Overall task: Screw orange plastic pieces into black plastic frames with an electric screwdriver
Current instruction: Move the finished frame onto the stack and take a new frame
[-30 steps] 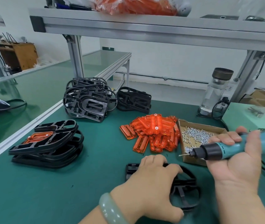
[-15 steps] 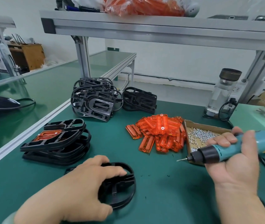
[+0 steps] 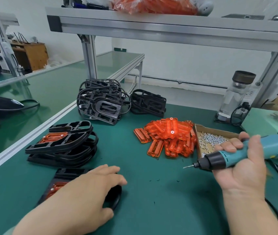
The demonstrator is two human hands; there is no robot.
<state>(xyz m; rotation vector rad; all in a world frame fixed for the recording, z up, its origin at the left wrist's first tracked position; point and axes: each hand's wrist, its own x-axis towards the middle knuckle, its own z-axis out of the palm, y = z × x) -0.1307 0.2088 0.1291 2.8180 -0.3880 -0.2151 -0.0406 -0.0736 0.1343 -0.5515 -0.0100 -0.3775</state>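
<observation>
Hands both curled: left hand point(image 3: 84, 197) grips black frame point(image 3: 67, 173), right hand point(image 3: 241, 173) holds electric screwdriver point(image 3: 233, 155).

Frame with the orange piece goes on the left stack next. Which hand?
Left. The left hand holds that frame, right beside the stack; the right hand is busy gripping the screwdriver.

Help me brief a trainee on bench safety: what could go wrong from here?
1. The teal electric screwdriver in the right hand points its exposed bit toward the left hand; a slip could jab it.
2. The black plastic frame under that hand could knock the stack of black frames beside it.
</observation>
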